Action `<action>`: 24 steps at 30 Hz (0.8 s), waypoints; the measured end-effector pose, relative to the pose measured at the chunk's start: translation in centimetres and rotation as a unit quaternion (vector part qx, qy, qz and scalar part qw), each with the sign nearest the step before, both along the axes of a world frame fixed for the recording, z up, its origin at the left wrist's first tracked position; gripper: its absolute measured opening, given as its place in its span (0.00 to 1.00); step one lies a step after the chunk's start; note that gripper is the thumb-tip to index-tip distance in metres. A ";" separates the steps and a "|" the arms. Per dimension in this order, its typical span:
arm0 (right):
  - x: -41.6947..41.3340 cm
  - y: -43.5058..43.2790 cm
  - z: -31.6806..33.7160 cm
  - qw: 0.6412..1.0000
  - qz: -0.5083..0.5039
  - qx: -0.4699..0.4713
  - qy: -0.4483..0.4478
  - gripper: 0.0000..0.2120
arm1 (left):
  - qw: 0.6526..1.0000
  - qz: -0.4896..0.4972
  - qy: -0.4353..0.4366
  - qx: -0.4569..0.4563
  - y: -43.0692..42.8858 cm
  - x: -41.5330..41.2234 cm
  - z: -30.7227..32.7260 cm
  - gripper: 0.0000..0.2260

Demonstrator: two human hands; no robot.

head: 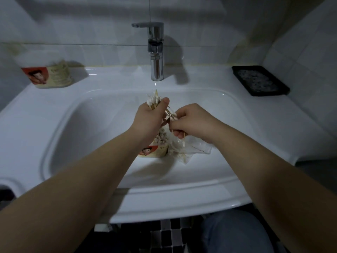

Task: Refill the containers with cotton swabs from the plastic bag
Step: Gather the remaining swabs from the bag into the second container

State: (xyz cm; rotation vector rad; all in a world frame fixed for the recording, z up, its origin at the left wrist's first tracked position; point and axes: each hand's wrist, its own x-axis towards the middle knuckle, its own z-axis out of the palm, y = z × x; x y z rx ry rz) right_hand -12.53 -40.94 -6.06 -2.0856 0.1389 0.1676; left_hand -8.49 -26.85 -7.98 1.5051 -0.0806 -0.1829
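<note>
Head view: the left hand (149,118) is gripping a bundle of cotton swabs (153,102) in a closed fist, thumb on top. The sticks are standing roughly upright, with the white tips projecting above the fist. The right hand (191,121) is lying just beside it, on its right, fingers curled and pinching a few loose swabs (172,115) that are slanting toward the left fist.

The open container (155,149) is sitting directly below the left hand, in the sink (87,128), mouth up and already showing swab tips. The bundle's long axis is therefore running close to the container's own, and the left hand is the nearer one. On this evidence, the coming move is calling for a straight lowering of the bundle.

The plastic bag (191,149) is lying below the right hand, just beside the container. A second container (51,75) is standing well apart, far to the left of the left hand, on the ledge.

The left wrist is covering part of the container's mouth, so the free room inside cannot be told. The bag's contents are blurring into its folds. The bundle's lower ends are hidden in the fist.
</note>
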 end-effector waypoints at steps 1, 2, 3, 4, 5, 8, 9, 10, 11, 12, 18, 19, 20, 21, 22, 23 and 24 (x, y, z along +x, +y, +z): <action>0.0 -0.1 -0.1 1.000 0.007 -0.013 0.005 0.04 | 1.000 0.007 0.005 -0.004 0.1 0.0 0.1 0.11; 0.0 -0.2 -0.2 1.000 0.013 -0.021 0.008 0.04 | 1.000 0.010 0.011 -0.009 0.2 0.1 0.1 0.11; 0.0 -0.2 -0.2 0.999 0.018 -0.026 0.011 0.04 | 1.000 0.006 0.018 -0.017 0.3 0.1 0.1 0.10; 0.0 -0.3 -0.3 0.999 0.022 -0.028 0.014 0.04 | 0.999 0.002 0.023 -0.024 0.4 0.0 0.2 0.10; 0.0 -0.3 -0.2 0.999 0.029 -0.031 0.018 0.04 | 0.999 0.003 0.028 -0.029 0.4 0.0 0.4 0.09; -0.3 -0.2 -0.1 0.997 0.055 -0.044 0.028 0.03 | 0.997 0.011 0.040 -0.063 0.8 0.1 0.5 0.10; -0.4 -0.1 -0.1 0.997 0.061 -0.049 0.029 0.04 | 0.994 0.012 0.051 -0.094 0.9 0.3 0.5 0.09; -0.5 -0.1 -0.1 0.996 0.065 -0.056 0.027 0.04 | 0.991 0.011 0.064 -0.118 0.9 0.4 0.7 0.08; -0.6 -0.1 0.0 0.995 0.069 -0.064 0.025 0.04 | 0.987 0.012 0.073 -0.142 1.1 0.5 0.9 0.07; -0.6 -0.1 0.0 0.995 0.072 -0.070 0.023 0.04 | 0.982 0.016 0.085 -0.171 1.2 0.7 0.9 0.05; -0.7 -0.2 0.2 0.994 0.080 -0.077 0.022 0.06 | 0.949 0.028 0.188 -0.253 1.4 1.6 0.7 0.14; -0.6 -0.2 0.2 0.994 0.076 -0.076 0.017 0.06 | 0.950 0.028 0.191 -0.246 1.4 1.8 0.5 0.15; -0.5 -0.2 0.2 0.995 0.068 -0.071 0.008 0.06 | 0.952 0.031 0.192 -0.235 1.4 1.8 0.4 0.14; -0.4 -0.3 0.1 0.996 0.055 -0.064 -0.006 0.06 | 0.957 0.032 0.192 -0.215 1.5 1.7 0.5 0.14; -0.2 -0.4 0.1 0.997 0.037 -0.059 -0.025 0.06 | 0.963 0.032 0.190 -0.190 1.5 1.6 0.5 0.13; -0.1 -0.5 0.1 0.997 0.016 -0.053 -0.045 0.07 | 0.969 0.030 0.184 -0.163 1.5 1.5 0.5 0.12; 0.0 -0.6 0.1 0.997 -0.003 -0.042 -0.063 0.07 | 0.975 0.025 0.175 -0.137 1.5 1.5 0.4 0.11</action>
